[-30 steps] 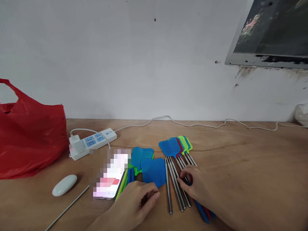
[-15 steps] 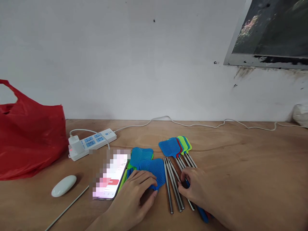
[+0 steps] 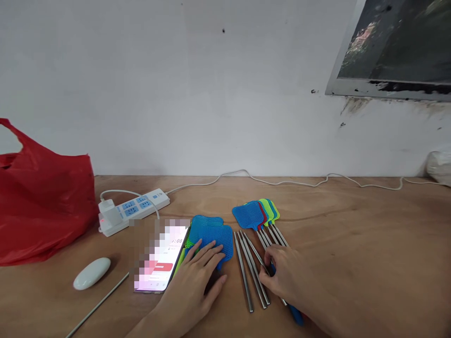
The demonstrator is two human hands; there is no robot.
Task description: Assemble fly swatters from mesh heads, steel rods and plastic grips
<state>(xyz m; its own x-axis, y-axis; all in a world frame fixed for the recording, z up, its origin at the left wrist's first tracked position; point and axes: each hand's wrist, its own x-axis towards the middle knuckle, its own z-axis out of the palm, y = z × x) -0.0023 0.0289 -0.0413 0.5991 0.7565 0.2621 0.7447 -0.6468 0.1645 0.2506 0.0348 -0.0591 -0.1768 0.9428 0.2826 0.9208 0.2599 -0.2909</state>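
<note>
My left hand lies with its fingers spread over the lower part of a blue fly swatter head. That head overlaps another blue swatter head, with green ones partly hidden underneath. My right hand has its fingers curled, thumb and forefinger closed around a slim metal rod. Several loose metal rods lie between my hands. Beyond my right hand, assembled fly swatters with blue, red and green heads are fanned out; a blue handle shows below my wrist.
A lit phone lies left of my left hand. Farther left are a white oval object, a power strip with a plugged-in adapter, and a red plastic bag. A white cord runs along the wall.
The front blue swatter head has shifted left and back, farther over the other heads. My left hand's fingers have spread out on it. My right hand stays nearly in place.
</note>
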